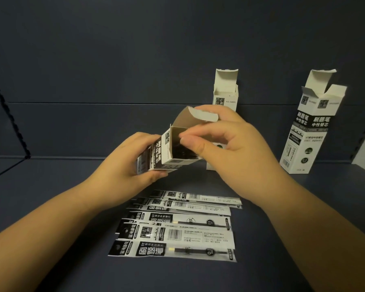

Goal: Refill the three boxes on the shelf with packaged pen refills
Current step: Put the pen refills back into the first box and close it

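Head view puts both hands at the centre of the frame; my left hand [133,163] is curled round the body of a tilted cardboard box [167,152], thumb under its lower edge, open mouth turned toward me; my right hand [226,148] sits at that mouth with thumb and fingertips pinched together just inside it, though whether they hold a refill I cannot tell; the interior looks dark, as if something is already in there.

Two more open boxes stand upright on the shelf [51,197]: the middle box [226,95] at upper centre, half hidden behind my right hand, and the right box [310,131] leaning at the right of the frame; the packaged refills [177,228] lie fanned flat at lower centre, near my wrists.

I judge the boxes light and easily crushed, so a grip on the side walls, not the flaps, suits them; the packets look thin, glossy and bendy, likely slippery, best pinched at one end.

Legible writing: "NO.50091" on the middle box; "0.5" and "ST" on the right box and packets; large Chinese print, barcodes.
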Tool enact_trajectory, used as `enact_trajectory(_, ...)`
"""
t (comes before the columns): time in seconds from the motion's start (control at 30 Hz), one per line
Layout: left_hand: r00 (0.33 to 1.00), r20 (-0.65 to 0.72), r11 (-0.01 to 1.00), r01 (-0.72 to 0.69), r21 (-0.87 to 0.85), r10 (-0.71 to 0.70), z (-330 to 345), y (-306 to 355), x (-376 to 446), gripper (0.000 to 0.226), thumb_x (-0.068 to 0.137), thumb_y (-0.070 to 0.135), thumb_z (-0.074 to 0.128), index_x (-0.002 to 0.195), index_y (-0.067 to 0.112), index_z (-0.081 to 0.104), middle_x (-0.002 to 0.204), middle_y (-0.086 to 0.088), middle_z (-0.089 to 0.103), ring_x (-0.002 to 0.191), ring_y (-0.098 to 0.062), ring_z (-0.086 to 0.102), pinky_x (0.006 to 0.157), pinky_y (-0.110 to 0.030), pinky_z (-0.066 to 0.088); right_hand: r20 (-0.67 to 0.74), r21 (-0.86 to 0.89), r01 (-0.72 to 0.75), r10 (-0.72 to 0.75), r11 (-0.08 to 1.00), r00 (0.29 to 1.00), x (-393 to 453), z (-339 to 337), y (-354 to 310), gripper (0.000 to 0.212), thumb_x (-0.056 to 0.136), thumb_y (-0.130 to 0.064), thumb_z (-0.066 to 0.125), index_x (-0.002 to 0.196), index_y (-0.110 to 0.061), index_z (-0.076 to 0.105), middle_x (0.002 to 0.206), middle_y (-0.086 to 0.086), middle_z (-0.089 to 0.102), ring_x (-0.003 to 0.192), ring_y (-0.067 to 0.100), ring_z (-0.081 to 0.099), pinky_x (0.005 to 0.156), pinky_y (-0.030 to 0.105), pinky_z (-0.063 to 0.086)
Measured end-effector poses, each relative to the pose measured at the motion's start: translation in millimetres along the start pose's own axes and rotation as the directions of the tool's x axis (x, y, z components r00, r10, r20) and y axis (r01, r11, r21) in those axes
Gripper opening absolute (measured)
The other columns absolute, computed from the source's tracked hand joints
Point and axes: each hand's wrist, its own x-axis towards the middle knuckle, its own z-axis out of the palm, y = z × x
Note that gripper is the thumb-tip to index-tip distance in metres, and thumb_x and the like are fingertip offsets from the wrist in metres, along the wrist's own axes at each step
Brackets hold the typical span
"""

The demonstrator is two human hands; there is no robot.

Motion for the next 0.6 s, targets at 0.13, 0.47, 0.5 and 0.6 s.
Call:
enact_trajectory(0.13,1.000,0.002,1.000,-0.007,0.002,0.007,0.8,-0.1,0.5,0.060,0.079,0.035,0.077,0.134,0.029,0.054,0.125,0.018,0.055,0.121,-0.009,0.054,0.102,-0.037,0.049,0.049,-0.033,0.008,-0.006,0.999,0.999,0.0,4.8,3.7,0.010,0.091,-0.031,0.070,0.089,-0.038,0.078,0.121,-0.016,0.061,0.116,0.000,0.055,0.097,0.021,0.044)
enact_trajectory(0.47,0.998,-0.026,0.998,0.057,-0.037,-0.058,-1.3,-2.0,-0.3,0.061,0.078,0.044,0.073,0.133,0.037,0.049,0.126,0.024,0.054,0.121,-0.001,0.054,0.102,-0.030,0.050,-0.251,0.092,-0.192,0.209,0.977,0.945,6.5,-2.4,18.3,0.009,0.097,-0.027,0.060,0.089,-0.024,0.063,0.087,-0.001,0.069,0.081,0.019,0.067,0.071,0.041,0.058)
enact_trajectory(0.5,0.998,-0.027,0.998,0.058,-0.035,-0.059,-1.0,-2.7,-0.3,0.060,0.078,0.041,0.074,0.133,0.038,0.049,0.126,0.024,0.054,0.121,-0.001,0.054,0.102,-0.030,0.050,-0.182,-0.026,-0.216,0.208,0.976,0.961,6.6,-2.6,21.5,0.007,0.096,-0.028,0.060,0.090,-0.026,0.062,0.085,-0.005,0.068,0.077,0.014,0.066,0.066,0.036,0.055)
enact_trajectory(0.6,0.996,-0.034,0.996,0.075,-0.056,-0.077,-1.5,-3.7,-0.4,0.061,0.077,0.044,0.073,0.132,0.040,0.048,0.125,0.026,0.053,0.121,0.001,0.054,0.102,-0.027,0.049,0.165,-0.445,-0.183,0.281,0.877,0.945,2.1,0.1,26.8,0.009,0.094,-0.040,0.061,0.096,-0.034,0.067,0.084,-0.016,0.065,0.079,0.001,0.061,0.066,0.021,0.047)
